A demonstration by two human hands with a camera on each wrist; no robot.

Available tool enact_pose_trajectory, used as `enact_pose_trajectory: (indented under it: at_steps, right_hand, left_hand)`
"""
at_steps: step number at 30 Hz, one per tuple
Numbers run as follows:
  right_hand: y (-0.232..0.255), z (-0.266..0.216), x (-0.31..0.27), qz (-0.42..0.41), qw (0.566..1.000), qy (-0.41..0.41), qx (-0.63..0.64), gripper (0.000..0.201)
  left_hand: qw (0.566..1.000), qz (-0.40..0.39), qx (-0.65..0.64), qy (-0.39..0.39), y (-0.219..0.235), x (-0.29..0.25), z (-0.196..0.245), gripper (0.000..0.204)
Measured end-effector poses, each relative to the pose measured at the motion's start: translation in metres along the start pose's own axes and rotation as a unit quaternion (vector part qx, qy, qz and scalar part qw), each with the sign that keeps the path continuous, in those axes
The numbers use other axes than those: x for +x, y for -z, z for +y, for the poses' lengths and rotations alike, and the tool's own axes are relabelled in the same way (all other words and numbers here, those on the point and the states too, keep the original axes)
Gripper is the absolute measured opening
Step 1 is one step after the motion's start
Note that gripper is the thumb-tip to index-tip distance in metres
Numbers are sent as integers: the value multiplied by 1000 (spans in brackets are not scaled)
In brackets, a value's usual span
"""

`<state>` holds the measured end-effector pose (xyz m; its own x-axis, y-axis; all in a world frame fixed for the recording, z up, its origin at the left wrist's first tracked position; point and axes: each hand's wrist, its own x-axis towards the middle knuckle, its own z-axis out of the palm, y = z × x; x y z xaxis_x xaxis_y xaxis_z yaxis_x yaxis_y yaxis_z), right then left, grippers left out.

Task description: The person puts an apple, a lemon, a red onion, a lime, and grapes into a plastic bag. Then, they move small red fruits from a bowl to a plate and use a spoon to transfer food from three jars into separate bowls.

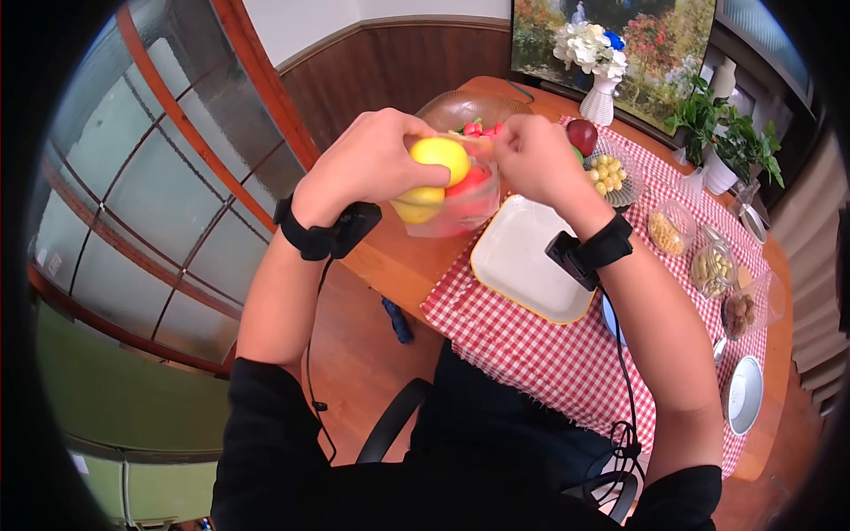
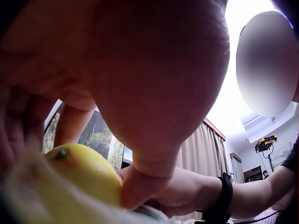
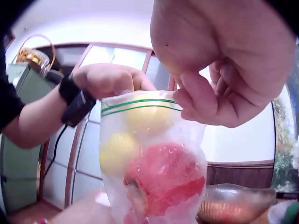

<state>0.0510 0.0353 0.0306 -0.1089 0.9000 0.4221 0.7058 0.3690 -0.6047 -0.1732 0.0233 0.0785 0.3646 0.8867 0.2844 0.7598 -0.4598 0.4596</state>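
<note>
Two-handed hold: the left hand (image 1: 374,168) grips a yellow fruit (image 1: 441,159) at the mouth of a clear zip bag (image 3: 188,135); the right hand (image 1: 542,159) pinches the bag's rim. Inside lie a second yellow fruit (image 3: 119,151) and a red fruit (image 3: 163,172). Beside it, a white tray (image 1: 531,257) rests on checked cloth (image 1: 482,334).

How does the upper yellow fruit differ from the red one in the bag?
The upper yellow fruit is smooth and rounded; the red fruit looks larger, less regular. The yellow sits at the mouth of the bag, against the thumb of the left hand; the red lies lower. Both share that bag.
</note>
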Motion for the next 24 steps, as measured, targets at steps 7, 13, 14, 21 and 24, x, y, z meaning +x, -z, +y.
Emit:
enact_pose_trajectory:
  at_steps: [7,13,14,21,24]
  right_hand:
    - [-5,7,0,-54,996,-66,20,18]
    - [-2,2,0,-101,981,-141,86,16]
    - [-4,4,0,-95,981,-144,89,16]
    - [-7,10,1,-61,969,-198,133,18]
    - [-35,38,4,79,993,-84,-16,22]
  left_hand:
    - [987,-106,115,-15,-6,12,5,51]
    - [964,-178,197,-26,-3,19,14,48]
    - [958,-198,206,-39,-3,21,10,48]
    - [972,-212,58,-80,-26,13,-22,55]
    - [978,-173,76,-91,-24,18,-24,59]
